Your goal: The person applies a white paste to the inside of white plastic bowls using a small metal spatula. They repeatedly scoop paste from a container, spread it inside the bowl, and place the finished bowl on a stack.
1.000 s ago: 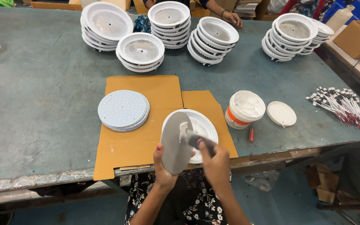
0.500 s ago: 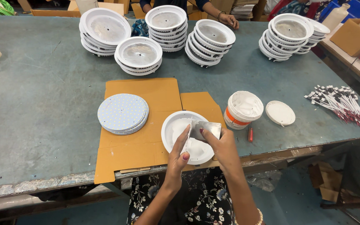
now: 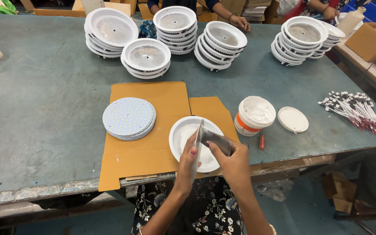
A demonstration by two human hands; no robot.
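Single view, worn on the head, looking steeply down and forward over a grey-green table (image 3: 44,130). Nearest the lens, at bottom centre, left hand (image 3: 188,159) and right hand (image 3: 233,163), close above the near table edge. Farther up frame, stacks of white housings (image 3: 177,24) along the far side, another person's hand (image 3: 240,21) beyond. No second view to overlap.
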